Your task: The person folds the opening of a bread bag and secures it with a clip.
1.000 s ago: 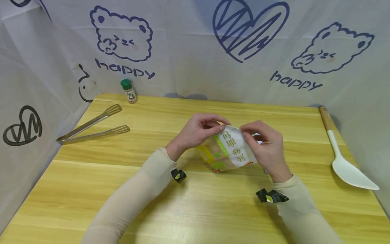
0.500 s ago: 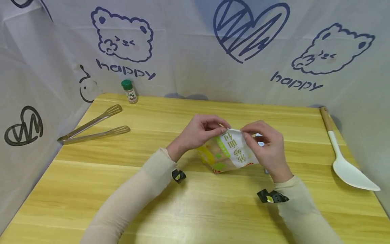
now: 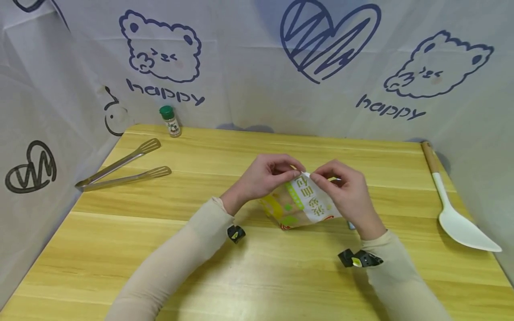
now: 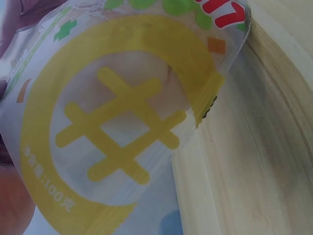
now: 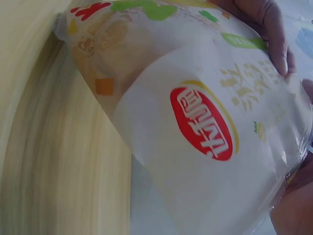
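A clear-and-white printed bread packet (image 3: 297, 209) is tilted above the middle of the table. Its upper edge lies between my two hands. My left hand (image 3: 269, 176) pinches that edge with thumb and fingers. Close beside it, my right hand (image 3: 347, 191) pinches the same edge, the fingertips of both hands nearly meeting. In the left wrist view the packet (image 4: 122, 117) shows a yellow ring and lattice print, with pale bread behind the film. A red oval logo marks the packet (image 5: 200, 122) in the right wrist view. No opening in the film is visible.
Metal tongs (image 3: 120, 165) lie spread at the left of the wooden table (image 3: 257, 276). A green-capped seasoning bottle (image 3: 170, 121) stands at the back left. A white spatula-like utensil with a wooden handle (image 3: 453, 214) lies along the right edge. Printed cloth (image 3: 249, 67) hangs behind.
My right hand's fingertips have moved left along the packet's upper edge, close to my left fingertips. Both hands are slightly lower, and less of the edge shows between them.
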Available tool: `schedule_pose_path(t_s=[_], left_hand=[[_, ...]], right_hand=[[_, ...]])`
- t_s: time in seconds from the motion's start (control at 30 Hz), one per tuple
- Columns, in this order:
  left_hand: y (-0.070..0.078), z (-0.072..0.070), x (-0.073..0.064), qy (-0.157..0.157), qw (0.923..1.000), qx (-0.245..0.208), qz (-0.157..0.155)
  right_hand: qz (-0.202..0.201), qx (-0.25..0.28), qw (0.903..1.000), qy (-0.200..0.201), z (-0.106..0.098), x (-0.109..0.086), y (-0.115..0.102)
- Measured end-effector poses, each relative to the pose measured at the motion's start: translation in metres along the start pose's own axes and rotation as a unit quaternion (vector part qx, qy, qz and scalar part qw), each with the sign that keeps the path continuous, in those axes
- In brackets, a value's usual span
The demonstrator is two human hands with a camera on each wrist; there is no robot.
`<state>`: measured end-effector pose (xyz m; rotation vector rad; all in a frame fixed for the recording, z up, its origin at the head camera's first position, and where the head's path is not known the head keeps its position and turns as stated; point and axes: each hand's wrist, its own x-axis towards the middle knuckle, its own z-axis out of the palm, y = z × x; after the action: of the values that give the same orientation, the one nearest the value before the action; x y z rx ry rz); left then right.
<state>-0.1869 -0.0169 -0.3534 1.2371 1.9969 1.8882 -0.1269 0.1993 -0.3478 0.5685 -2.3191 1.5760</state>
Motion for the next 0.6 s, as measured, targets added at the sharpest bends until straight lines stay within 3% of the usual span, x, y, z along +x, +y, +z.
schedule_pose_path(t_s=[0.23,0.6], left_hand=[[0.0030,0.0019,0.0008,0.002,0.9998,0.016,-0.012],[0.0071,0.0045,0.0019,-0.005,0.9968,0.047,-0.064]], right_hand=[[0.039,-0.006,0.9990,-0.019,-0.0023,0.0018,0.0007],[0.050,-0.014,0.9986,-0.013,-0.0003,0.0008,-0.0013]])
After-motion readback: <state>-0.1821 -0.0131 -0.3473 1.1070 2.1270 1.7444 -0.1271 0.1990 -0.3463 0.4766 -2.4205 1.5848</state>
